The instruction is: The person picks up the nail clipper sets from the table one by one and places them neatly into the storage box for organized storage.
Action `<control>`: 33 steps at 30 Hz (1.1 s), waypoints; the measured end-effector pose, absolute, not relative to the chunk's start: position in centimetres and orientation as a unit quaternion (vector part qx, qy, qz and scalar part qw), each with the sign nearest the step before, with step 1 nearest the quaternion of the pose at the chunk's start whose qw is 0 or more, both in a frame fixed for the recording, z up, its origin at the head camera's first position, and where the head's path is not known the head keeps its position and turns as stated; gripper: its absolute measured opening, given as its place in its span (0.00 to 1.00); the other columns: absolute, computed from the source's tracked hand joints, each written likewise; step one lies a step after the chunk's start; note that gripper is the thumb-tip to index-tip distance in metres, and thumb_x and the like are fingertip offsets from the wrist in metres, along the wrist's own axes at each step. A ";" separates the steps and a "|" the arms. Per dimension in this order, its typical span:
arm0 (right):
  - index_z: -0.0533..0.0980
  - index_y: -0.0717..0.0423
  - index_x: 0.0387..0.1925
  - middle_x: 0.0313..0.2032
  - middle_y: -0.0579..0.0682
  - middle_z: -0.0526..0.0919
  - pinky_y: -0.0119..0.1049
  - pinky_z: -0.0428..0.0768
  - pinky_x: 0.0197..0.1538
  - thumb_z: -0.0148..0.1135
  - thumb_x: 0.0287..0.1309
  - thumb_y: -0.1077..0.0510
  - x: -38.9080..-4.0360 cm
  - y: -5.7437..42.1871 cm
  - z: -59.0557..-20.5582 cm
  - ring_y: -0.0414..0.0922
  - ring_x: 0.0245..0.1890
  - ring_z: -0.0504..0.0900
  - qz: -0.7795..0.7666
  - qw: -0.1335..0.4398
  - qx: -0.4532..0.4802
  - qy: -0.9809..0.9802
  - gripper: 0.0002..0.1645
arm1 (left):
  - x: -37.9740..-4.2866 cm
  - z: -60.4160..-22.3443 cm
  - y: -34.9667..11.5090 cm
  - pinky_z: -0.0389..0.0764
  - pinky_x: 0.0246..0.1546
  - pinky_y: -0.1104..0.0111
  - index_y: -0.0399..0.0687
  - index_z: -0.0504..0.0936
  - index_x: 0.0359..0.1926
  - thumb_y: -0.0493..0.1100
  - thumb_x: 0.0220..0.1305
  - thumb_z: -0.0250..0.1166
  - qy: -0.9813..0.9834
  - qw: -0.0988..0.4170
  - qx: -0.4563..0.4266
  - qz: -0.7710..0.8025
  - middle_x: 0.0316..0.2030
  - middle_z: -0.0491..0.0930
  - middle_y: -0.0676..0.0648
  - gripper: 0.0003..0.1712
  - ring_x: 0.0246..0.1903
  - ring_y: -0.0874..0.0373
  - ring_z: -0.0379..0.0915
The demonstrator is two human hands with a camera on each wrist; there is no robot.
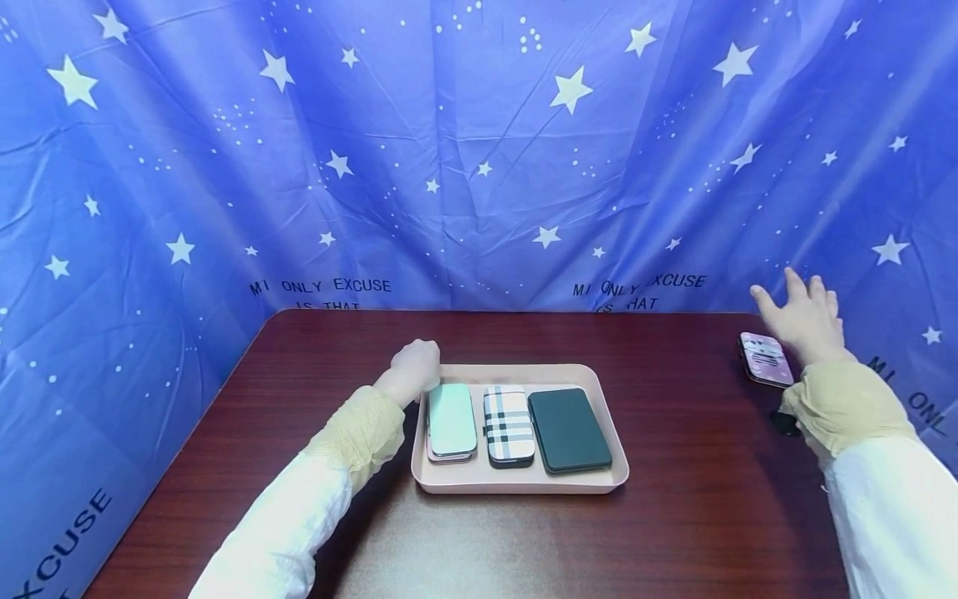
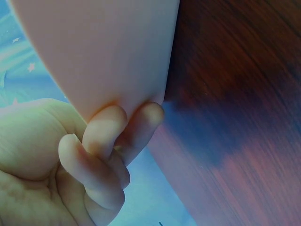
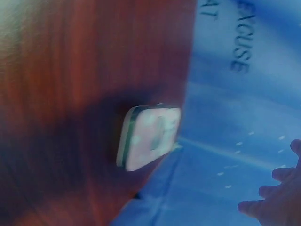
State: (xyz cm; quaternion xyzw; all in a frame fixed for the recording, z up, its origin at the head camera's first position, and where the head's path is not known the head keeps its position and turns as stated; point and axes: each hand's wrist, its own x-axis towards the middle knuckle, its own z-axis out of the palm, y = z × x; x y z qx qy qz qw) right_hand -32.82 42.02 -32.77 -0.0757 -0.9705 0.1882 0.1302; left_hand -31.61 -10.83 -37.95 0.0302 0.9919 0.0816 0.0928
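My left hand [image 1: 416,366] grips the back left corner of a pale pink tray [image 1: 520,488]. In the left wrist view its curled fingertips [image 2: 106,125] press against the tray's wall [image 2: 117,47]. Inside the tray lie a mint-green flat case [image 1: 452,418] on top of a pinkish one, a plaid case [image 1: 510,424] and a larger dark green case [image 1: 570,430]. Over at the far right, my right hand [image 1: 804,324] is spread beside a pink patterned case [image 1: 769,359], holding nothing. The right wrist view shows that case [image 3: 153,136] apart from the fingers [image 3: 270,190].
A small black object [image 1: 784,423] is partly hidden under the right wrist. The dark red wooden table [image 1: 674,532] ends at the back against a blue star-patterned curtain [image 1: 479,208], which also hangs along both sides.
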 end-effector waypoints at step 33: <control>0.53 0.88 0.56 0.54 0.86 0.52 0.61 0.69 0.48 0.29 0.66 0.46 -31.4 45.1 -40.4 0.76 0.56 0.56 0.156 -0.047 -0.298 -0.940 0.42 | -31.5 -37.9 -10.5 0.78 0.11 0.70 0.38 0.76 0.48 0.30 0.59 0.56 0.989 0.108 0.032 0.091 0.40 0.81 0.39 0.15 0.16 0.56 0.77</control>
